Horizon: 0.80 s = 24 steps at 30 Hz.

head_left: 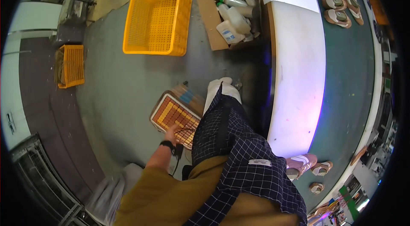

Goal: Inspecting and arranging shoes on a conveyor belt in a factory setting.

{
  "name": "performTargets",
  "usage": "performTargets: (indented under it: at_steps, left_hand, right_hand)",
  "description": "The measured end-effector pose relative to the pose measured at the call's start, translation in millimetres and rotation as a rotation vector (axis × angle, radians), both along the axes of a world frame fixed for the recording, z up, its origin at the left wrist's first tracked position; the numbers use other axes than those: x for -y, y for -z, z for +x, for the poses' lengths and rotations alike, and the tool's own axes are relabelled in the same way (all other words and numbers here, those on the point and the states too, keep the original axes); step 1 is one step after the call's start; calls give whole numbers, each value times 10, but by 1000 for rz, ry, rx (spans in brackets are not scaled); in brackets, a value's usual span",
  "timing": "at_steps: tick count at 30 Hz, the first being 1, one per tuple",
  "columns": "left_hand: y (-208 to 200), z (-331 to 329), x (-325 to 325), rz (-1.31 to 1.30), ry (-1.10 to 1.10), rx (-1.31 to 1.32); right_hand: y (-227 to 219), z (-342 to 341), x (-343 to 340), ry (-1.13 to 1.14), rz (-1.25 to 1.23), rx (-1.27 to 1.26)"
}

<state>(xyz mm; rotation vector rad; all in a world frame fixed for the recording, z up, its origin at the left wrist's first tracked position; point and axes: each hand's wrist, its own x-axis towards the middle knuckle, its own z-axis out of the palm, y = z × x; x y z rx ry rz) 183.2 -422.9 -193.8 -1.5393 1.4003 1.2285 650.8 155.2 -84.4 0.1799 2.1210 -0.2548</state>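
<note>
My left hand point(172, 133), with a black band on its wrist, reaches down to a seat topped with a mat of brown and yellow tiles point(173, 115). It is at the mat's near left edge; its fingers are small and blurred, so I cannot make out whether they grip. Thin dark cords run across the mat beside the fingers. Below the wrist hangs a small black box point(178, 151) with a cable. My right hand is out of sight. A dark checked apron point(222, 127) covers my lap, over a mustard top.
A yellow plastic crate point(180, 33) stands on the grey floor ahead. Right of it, a cardboard box point(209, 23) holds several bottles. A white bench point(297, 68) borders a green conveyor point(348, 76) carrying several shoes point(338, 19). A smaller orange crate point(73, 66) stands left.
</note>
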Motion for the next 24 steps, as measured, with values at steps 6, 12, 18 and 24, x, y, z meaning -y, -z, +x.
performTargets:
  at_steps: [6, 12, 18, 24]
  left_hand:
    - [506, -208, 534, -320, -369, -247]
    - [-210, -22, 298, -531, 952, 532]
    - [132, 504, 674, -420, 1028, 684]
    - [199, 181, 383, -245, 1375, 789]
  right_hand:
    - [-125, -108, -168, -21, 9, 0]
    - [-146, -19, -104, 33, 52, -2]
    - [-346, 100, -147, 38, 68, 37]
    - [-650, -52, -426, -6, 130, 76]
